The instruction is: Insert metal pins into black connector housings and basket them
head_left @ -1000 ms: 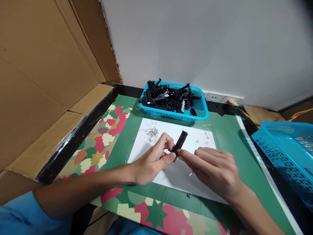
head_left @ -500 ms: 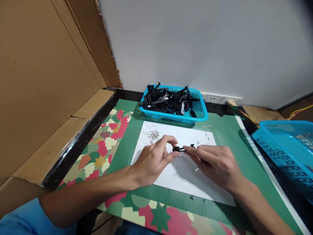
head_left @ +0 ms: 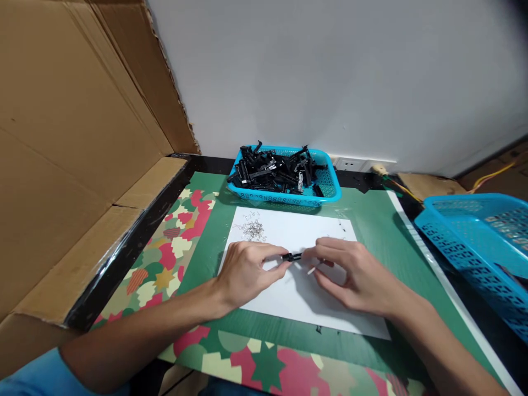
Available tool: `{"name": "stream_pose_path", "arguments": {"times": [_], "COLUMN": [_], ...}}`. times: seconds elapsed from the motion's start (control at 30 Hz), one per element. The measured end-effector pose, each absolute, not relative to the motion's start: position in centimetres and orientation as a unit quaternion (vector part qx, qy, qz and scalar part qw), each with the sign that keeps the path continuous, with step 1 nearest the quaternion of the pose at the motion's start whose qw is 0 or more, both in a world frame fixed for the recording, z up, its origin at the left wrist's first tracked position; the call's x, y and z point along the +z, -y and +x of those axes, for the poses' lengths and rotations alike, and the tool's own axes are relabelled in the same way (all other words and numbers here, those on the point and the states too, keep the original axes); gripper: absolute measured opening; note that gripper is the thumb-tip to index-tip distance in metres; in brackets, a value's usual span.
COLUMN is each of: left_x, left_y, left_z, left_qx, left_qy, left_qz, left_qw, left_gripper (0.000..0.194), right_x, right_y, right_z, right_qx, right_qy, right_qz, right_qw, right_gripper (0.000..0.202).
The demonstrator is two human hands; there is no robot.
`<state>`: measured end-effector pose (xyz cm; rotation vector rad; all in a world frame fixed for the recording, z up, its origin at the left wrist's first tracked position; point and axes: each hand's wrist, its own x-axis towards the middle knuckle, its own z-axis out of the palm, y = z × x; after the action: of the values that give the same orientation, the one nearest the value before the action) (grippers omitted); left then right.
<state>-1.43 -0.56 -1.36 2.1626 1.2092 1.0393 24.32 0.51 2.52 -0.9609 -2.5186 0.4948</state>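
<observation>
Between both hands, above a white sheet [head_left: 280,297], is a small black plastic part [head_left: 293,257]. My left hand [head_left: 251,269] pinches its left end between thumb and fingertips. The fingers of my right hand [head_left: 355,272] close on its right end, hiding much of it. A thin light-coloured tool [head_left: 315,268] pokes out from under the right fingers, its tip pointing down and left. On the sheet's upper left lies a pile of tiny metal springs or clips [head_left: 252,228].
A blue basket [head_left: 284,199] full of black parts stands behind the sheet, against the wall. Another blue basket [head_left: 457,242] is at the right. Cardboard [head_left: 74,137] rises on the left. A power socket [head_left: 348,164] and wires are at the back right.
The black part has tilted and shows less between my hands. My right hand has spread and shifted its fingers over the part. The whole view has moved slightly.
</observation>
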Motion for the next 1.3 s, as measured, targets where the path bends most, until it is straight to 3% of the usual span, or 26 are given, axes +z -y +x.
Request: {"name": "stream_pose_path", "arguments": {"times": [0.17, 0.3, 0.43, 0.53, 0.6, 1.3], "left_x": [-1.5, -1.6, -1.8, -1.8, -1.8, -1.5], "left_y": [0.7, 0.7, 0.7, 0.6, 0.6, 0.7], "left_z": [-1.4, -1.4, -1.4, -1.3, -1.3, -1.3], "left_qx": [0.363, 0.352, 0.357, 0.354, 0.352, 0.336], "left_qy": [-0.434, -0.412, -0.378, -0.371, -0.37, -0.364], "left_qz": [0.798, 0.824, 0.847, 0.855, 0.857, 0.868], "left_qw": [0.209, 0.167, 0.11, 0.083, 0.072, 0.045], "left_gripper": [0.016, 0.011, 0.01, 0.01, 0.011, 0.014], "right_x": [2.7, 1.7, 1.4, 1.1, 0.9, 1.0], "right_y": [-1.1, -0.9, 0.3, 0.8, 0.8, 0.9], "right_z": [24.7, 24.3, 21.8, 20.1, 19.6, 19.8], "right_qx": [0.154, 0.084, 0.214, 0.35, 0.379, 0.318], "right_qy": [0.888, 0.86, 0.722, 0.662, 0.643, 0.68], "right_qz": [-0.362, -0.364, -0.468, -0.478, -0.476, -0.486], "right_qw": [0.239, 0.348, 0.462, 0.46, 0.466, 0.447], "right_gripper": [0.023, 0.021, 0.005, 0.012, 0.015, 0.014]}}
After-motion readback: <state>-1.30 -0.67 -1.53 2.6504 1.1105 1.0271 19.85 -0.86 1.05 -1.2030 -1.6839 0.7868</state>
